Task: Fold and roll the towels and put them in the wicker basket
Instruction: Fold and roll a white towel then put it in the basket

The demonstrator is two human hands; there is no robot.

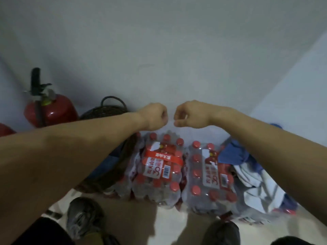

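left hand point(155, 116) and right hand point(188, 114): fists curled, nearly touching, holding nothing visible, raised above two bottle packs point(159, 167); wicker basket point(106, 110) behind left forearm.

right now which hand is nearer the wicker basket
Left. The left hand, fist curled, is just right of the wicker basket by the wall; the right hand is farther right, beyond the left fist.

Two shrink-wrapped packs of red-capped bottles point(159, 167) stand on the floor, a red fire extinguisher point(50, 110) against the wall
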